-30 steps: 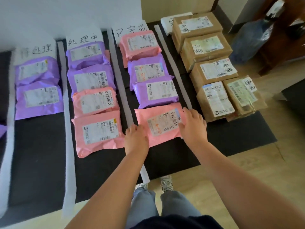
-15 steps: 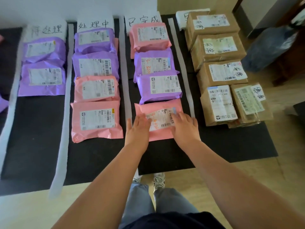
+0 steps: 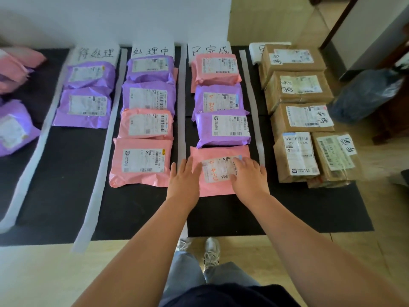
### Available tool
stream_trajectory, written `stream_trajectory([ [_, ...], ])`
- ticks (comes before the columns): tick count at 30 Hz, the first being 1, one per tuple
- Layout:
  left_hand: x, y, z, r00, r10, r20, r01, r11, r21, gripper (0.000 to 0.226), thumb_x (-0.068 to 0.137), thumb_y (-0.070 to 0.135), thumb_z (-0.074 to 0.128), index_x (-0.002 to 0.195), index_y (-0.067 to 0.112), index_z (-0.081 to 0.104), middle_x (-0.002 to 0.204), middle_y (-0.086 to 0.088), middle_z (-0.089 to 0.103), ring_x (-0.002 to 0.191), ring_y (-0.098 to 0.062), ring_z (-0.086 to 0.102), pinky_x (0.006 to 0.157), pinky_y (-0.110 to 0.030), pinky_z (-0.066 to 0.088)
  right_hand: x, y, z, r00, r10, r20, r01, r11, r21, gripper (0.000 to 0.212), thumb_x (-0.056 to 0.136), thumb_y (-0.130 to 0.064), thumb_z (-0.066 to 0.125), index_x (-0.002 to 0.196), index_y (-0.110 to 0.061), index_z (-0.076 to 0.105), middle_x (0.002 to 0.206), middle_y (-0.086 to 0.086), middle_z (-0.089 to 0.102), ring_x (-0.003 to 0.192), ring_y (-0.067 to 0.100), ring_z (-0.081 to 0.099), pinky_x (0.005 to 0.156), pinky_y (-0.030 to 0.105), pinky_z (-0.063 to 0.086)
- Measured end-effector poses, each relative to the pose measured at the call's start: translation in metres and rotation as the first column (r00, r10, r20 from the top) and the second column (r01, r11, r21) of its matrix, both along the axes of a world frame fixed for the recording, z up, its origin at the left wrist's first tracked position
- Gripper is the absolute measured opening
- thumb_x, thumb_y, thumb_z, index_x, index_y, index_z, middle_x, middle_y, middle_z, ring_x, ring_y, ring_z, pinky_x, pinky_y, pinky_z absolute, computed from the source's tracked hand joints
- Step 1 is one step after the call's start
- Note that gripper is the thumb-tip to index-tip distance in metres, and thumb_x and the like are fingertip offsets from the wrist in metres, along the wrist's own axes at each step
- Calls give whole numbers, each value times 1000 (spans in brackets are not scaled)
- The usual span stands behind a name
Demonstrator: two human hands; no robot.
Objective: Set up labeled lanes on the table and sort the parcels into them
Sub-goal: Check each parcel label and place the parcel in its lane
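Observation:
A pink parcel (image 3: 218, 171) lies at the near end of the third lane on the black mat (image 3: 298, 209). My left hand (image 3: 184, 180) rests flat on its left edge, fingers straight. My right hand (image 3: 249, 176) lies flat on its right side, over part of the label. Beyond it in that lane sit two purple parcels (image 3: 223, 129) and a pink one (image 3: 215, 68). White paper strips (image 3: 182, 103) divide the lanes, and handwritten signs (image 3: 209, 50) stand at their far ends.
The second lane holds two purple and two pink parcels (image 3: 141, 162). Two purple parcels (image 3: 85, 107) lie in the first lane. Several cardboard boxes (image 3: 296, 91) fill the right lane. Loose pink and purple parcels (image 3: 13, 129) sit far left. A blue water bottle (image 3: 365, 94) lies on the floor, right.
The pink parcel has been slid up against the purple one above it. Both hands moved from its near corners onto its top and flattened. The camera shifted left.

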State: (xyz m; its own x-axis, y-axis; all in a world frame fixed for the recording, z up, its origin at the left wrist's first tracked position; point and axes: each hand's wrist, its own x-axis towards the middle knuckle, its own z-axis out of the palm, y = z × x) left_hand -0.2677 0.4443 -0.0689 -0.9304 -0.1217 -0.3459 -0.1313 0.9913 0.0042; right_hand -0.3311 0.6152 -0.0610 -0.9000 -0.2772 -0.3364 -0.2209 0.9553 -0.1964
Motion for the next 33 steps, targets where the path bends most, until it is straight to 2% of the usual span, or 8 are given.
stream_trajectory([
  [2,6,-4,9,999,31,-22,-31,999,-6,73,94,15,52,155,21,11,163,-11,2,152,-31,-1,122,-52,1,2,-8,10,999,34,-28,-34,999,-9,53,101,-37,47,150,-23,32,154,5,34,142,26,31,121,47,20],
  [8,34,-32,37,989,134,-66,-137,990,-37,73,99,14,45,157,22,2,165,-11,-9,151,-33,-10,121,-53,-2,15,-51,34,983,121,-139,-131,989,-63,45,97,-41,54,138,-25,45,136,2,52,128,24,47,112,44,35],
  [13,71,-79,56,956,275,-103,-279,960,-20,70,103,19,41,157,25,-3,165,-8,-13,151,-31,-15,119,-53,-8,41,-111,56,949,264,-174,-278,958,-67,54,99,-43,50,148,-24,36,149,4,40,140,26,35,117,45,26],
  [16,99,-114,61,930,338,-147,-344,939,-21,66,103,20,38,157,22,1,165,-9,-9,152,-31,-10,121,-53,-4,61,-149,63,917,339,-209,-364,926,-95,53,98,-45,51,145,-25,39,144,3,45,135,25,39,116,44,28],
  [19,132,-153,66,900,405,-161,-410,912,-1,65,104,23,38,157,22,2,165,-9,-4,152,-30,-5,121,-52,0,87,-190,70,901,385,-202,-409,908,-93,55,99,-44,51,149,-25,36,150,4,42,141,27,36,117,47,28],
  [22,174,-198,69,864,467,-187,-468,883,43,63,105,26,39,157,22,4,165,-8,-2,152,-28,-3,121,-49,1,120,-237,77,891,401,-211,-427,899,-98,53,100,-40,51,149,-24,37,152,5,42,141,26,36,118,47,29],
  [26,236,-260,70,808,542,-230,-532,839,111,59,105,29,36,157,23,9,165,-5,7,152,-25,4,123,-46,4,174,-306,78,880,430,-200,-458,881,-121,57,99,-46,52,149,-26,36,154,3,40,143,23,35,118,47,30],
  [33,337,-357,71,729,620,-291,-585,784,206,55,104,23,40,155,22,21,162,-3,20,150,-22,16,122,-39,15,262,-417,78,874,443,-199,-478,859,-183,54,99,-39,54,149,-25,38,154,2,39,144,20,33,119,45,28],
])
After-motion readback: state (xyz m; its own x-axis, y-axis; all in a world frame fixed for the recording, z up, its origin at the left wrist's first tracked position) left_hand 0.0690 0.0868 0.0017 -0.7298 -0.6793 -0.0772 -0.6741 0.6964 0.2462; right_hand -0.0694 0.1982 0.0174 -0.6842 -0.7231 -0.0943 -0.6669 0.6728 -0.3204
